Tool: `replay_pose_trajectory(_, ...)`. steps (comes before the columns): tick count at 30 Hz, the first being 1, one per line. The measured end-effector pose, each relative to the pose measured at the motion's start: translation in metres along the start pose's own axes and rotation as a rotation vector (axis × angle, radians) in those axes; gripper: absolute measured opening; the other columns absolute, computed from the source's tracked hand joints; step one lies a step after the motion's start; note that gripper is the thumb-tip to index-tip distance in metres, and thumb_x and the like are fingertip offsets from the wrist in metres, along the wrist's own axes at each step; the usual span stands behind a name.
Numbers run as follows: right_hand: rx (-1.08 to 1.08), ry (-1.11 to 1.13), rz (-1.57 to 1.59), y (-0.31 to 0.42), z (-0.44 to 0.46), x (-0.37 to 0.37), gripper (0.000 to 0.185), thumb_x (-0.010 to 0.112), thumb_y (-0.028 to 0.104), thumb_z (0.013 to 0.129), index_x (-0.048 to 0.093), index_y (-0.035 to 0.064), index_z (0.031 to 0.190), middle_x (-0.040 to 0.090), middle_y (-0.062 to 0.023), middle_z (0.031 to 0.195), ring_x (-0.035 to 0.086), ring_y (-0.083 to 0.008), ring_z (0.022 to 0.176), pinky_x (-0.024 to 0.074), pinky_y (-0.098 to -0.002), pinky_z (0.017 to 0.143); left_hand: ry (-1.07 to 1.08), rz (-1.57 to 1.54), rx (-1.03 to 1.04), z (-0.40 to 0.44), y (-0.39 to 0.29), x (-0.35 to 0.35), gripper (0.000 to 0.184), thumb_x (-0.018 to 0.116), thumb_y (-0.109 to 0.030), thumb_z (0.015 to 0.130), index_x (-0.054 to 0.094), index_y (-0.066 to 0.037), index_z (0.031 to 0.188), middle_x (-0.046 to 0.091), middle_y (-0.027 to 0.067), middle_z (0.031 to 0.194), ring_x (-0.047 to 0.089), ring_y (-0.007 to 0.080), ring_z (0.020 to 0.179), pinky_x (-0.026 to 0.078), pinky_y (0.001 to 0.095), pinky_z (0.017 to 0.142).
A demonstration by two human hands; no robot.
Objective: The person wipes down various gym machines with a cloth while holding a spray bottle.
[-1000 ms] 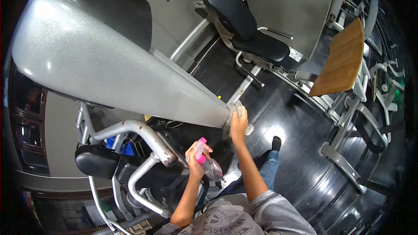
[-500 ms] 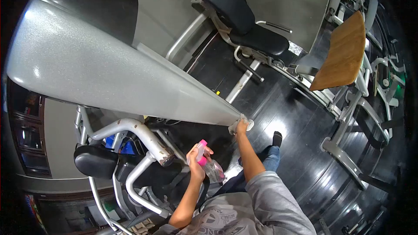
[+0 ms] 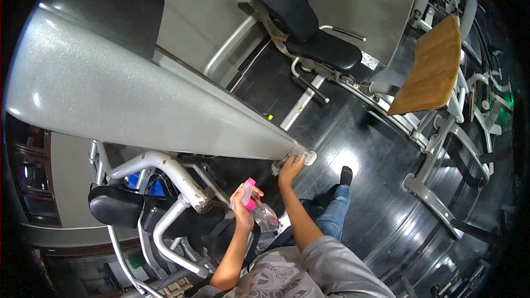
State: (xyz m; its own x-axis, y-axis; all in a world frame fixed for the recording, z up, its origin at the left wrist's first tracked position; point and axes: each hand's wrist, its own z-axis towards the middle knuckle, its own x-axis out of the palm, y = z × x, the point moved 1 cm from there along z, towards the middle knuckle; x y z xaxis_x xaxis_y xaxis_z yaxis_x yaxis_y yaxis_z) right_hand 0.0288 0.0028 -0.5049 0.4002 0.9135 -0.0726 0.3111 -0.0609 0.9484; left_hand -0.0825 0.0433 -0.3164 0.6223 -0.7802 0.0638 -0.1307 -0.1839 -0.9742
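Note:
A clear spray bottle with a pink nozzle and collar [image 3: 265,216] is held in my left hand [image 3: 243,205], whose fingers wrap round its neck. My right hand [image 3: 291,170] presses a crumpled greyish cloth [image 3: 280,164] against the lower end of a big silver machine column [image 3: 149,99]. The cloth lies partly under the fingers, at the column's edge. A round white foot cap [image 3: 311,158] shows just right of that hand.
A black padded seat machine [image 3: 323,49] stands ahead by the grey wall. A wooden footplate [image 3: 430,69] is at the right, with metal frames beyond. At the left, a silver tubular frame [image 3: 165,165] carries black pads [image 3: 115,206]. My foot [image 3: 346,175] is on the dark floor.
My right hand and the cloth moved right along the column's lower end, then back left. The view has shifted slightly. My left hand still holds the bottle.

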Motion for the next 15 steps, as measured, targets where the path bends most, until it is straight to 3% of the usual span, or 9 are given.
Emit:
replay_pose_trajectory(2, -0.003, -0.035, -0.011, -0.034, 0.011, 0.005, 0.057, 0.05, 0.025, 0.096, 0.036, -0.0104, 0.139, 0.041, -0.0301, 0.143, 0.039, -0.0426, 0.134, 0.0287, -0.0432, 0.112, 0.013, 0.024, 0.012, -0.004, -0.005, 0.004, 0.052, 0.047, -0.051, 0.089, 0.062, -0.002, 0.092, 0.063, 0.0103, 0.076, 0.059, 0.018, 0.064, 0.045, 0.029, 0.053)
replay_pose_trajectory(4, 0.304, 0.124, -0.197, -0.044, 0.035, -0.003, 0.063, 0.051, 0.028, 0.095, 0.032, -0.0099, 0.142, 0.041, -0.0307, 0.143, 0.04, -0.0434, 0.133, 0.0307, -0.0424, 0.111, 0.014, 0.013, 0.018, -0.009, -0.006, 0.006, 0.05, 0.046, -0.048, 0.09, 0.061, 0.0, 0.091, 0.064, 0.0113, 0.076, 0.058, 0.0168, 0.064, 0.044, 0.0279, 0.054)
replay_pose_trajectory(7, 0.408, 0.214, -0.153, -0.043, 0.056, -0.01, 0.063, 0.052, 0.031, 0.094, 0.034, -0.0078, 0.141, 0.044, -0.0304, 0.141, 0.043, -0.0439, 0.131, 0.0326, -0.0415, 0.11, 0.023, -0.007, 0.027, -0.013, -0.009, 0.01, 0.049, 0.045, -0.045, 0.091, 0.061, 0.001, 0.089, 0.064, 0.0121, 0.076, 0.057, 0.0152, 0.063, 0.044, 0.0266, 0.054)
replay_pose_trajectory(11, 0.406, 0.186, -0.21, -0.028, 0.043, -0.006, 0.054, 0.055, 0.028, 0.094, 0.041, -0.0047, 0.134, 0.05, -0.0324, 0.132, 0.047, -0.0467, 0.124, 0.0374, -0.0459, 0.104, -0.016, -0.031, 0.027, -0.015, -0.004, 0.009, 0.052, 0.048, -0.05, 0.088, 0.062, 0.0, 0.091, 0.064, 0.0105, 0.076, 0.061, 0.0182, 0.066, 0.045, 0.0282, 0.052)
replay_pose_trajectory(13, 0.308, 0.184, -0.062, -0.001, 0.021, -0.013, 0.058, 0.056, 0.032, 0.094, 0.037, -0.0045, 0.136, 0.054, -0.0303, 0.129, 0.05, -0.0472, 0.121, 0.0392, -0.0435, 0.103, -0.001, -0.057, 0.043, -0.017, -0.009, 0.014, 0.051, 0.048, -0.048, 0.089, 0.062, 0.001, 0.095, 0.064, 0.0105, 0.077, 0.062, 0.0184, 0.067, 0.045, 0.0283, 0.052)
replay_pose_trajectory(15, 0.173, 0.32, 0.033, 0.028, 0.011, -0.024, 0.058, 0.056, 0.034, 0.095, 0.035, -0.0029, 0.136, 0.057, -0.0307, 0.124, 0.053, -0.0483, 0.117, 0.0405, -0.0438, 0.1, -0.077, -0.022, 0.058, -0.021, -0.019, 0.023, 0.053, 0.046, -0.05, 0.089, 0.062, 0.001, 0.088, 0.065, 0.0122, 0.076, 0.057, 0.0142, 0.061, 0.043, 0.0265, 0.055)
